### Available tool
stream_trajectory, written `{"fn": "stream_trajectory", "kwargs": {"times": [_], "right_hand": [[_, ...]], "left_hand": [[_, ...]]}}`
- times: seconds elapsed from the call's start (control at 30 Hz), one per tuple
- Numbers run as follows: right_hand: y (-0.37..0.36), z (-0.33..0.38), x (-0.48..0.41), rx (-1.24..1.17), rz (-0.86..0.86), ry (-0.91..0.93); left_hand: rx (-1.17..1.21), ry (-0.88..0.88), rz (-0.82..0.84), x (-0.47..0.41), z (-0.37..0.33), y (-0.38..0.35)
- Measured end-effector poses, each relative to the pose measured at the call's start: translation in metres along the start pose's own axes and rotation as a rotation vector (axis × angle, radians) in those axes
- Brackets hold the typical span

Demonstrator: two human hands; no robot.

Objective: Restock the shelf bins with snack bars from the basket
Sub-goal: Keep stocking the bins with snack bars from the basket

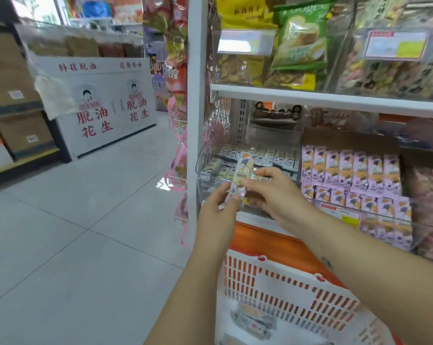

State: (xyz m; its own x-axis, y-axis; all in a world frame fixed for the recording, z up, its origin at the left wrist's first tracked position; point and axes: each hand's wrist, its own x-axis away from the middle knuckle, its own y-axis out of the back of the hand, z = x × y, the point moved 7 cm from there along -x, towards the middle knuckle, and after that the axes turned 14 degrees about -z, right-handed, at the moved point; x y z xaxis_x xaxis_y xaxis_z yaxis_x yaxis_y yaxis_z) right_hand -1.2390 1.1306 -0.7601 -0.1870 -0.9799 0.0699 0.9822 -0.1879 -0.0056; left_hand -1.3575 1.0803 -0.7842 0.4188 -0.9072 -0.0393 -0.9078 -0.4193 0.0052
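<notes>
Item: snack bar, upright, lower end pinched by left hand, middle gripped by right hand, just before left clear bin (basket near, below). Advice: lay flat, matching existing rows.

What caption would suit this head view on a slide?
The left hand and right hand hold one snack bar before a clear shelf bin of bars, above the white basket.

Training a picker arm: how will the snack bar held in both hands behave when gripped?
Probably stiff and light: the snack bar stands upright though the left hand and right hand pinch only its lower half. Its glossy wrapper may slip.
</notes>
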Motion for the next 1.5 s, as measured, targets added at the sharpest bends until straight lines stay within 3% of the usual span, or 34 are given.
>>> {"fn": "stream_trajectory", "kwargs": {"times": [0.2,0.6,0.73,0.87,0.97,1.13,1.27,1.5], "right_hand": [[-0.029,0.014,-0.092,0.118,-0.173,0.046],[-0.083,-0.018,-0.15,0.844,-0.093,0.255],[-0.072,-0.008,-0.139,0.864,-0.067,0.339],[-0.057,0.012,-0.083,0.757,-0.133,0.626],[-0.045,-0.002,-0.025,0.742,-0.008,0.747],[-0.015,-0.089,0.01,0.799,0.153,0.616],[0.005,-0.184,0.003,0.903,0.247,0.445],[0.044,-0.343,-0.008,1.362,0.641,0.075]], "left_hand": [[0.032,0.082,-0.12,-0.027,0.022,0.012],[-0.043,0.061,-0.136,-0.051,0.044,0.019],[-0.103,0.041,-0.111,-0.048,0.046,0.014],[-0.203,-0.039,-0.079,-0.042,0.042,0.02],[-0.362,-0.088,-0.012,-0.043,0.046,0.032],[-0.526,-0.047,0.001,-0.042,0.092,0.061],[-0.696,-0.062,0.12,-0.024,0.156,0.064],[-0.895,-0.187,0.306,-0.005,0.238,0.062]]}}
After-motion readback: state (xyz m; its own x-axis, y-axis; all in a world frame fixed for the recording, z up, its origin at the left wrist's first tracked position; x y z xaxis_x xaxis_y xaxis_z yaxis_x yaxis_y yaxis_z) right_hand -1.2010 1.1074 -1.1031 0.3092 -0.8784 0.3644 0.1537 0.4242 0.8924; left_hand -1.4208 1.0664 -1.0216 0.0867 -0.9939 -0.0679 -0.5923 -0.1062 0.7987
